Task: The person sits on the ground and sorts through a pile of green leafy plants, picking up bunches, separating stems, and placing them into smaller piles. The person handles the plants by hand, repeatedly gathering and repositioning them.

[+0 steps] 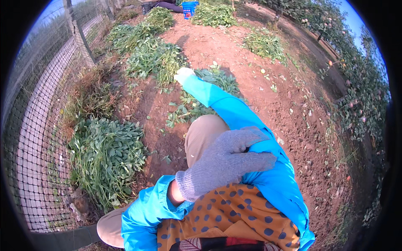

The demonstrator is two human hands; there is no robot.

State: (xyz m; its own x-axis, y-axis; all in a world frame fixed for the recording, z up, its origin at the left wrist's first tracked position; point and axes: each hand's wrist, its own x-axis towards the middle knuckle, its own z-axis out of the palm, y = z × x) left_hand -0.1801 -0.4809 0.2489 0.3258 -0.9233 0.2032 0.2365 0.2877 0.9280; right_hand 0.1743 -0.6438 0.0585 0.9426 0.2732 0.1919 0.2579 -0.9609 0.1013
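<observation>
My left hand (226, 160), in a grey knit glove, is above my lap. Its thumb and fingers are spread over the blue sleeve (270, 150) of my right arm; whether they touch the cloth is unclear. Stretched far forward, my right hand (184, 74) looks pale and overexposed. It is at the edge of a heap of leafy green plants (154, 59), and its fingers cannot be made out. More cut-looking stems and leaves (216, 78) lie on the soil beneath and right of that forearm. A bigger leafy pile (108, 153) rests left of my knee (204, 135).
Black mesh fencing (40, 163) with concrete posts (80, 40) runs along the left. A blue bucket (189, 9) stands at the far end by another person's leg (169, 6). Further plant heaps (215, 15) (265, 45) dot the reddish soil. Fruit trees (358, 106) border the right.
</observation>
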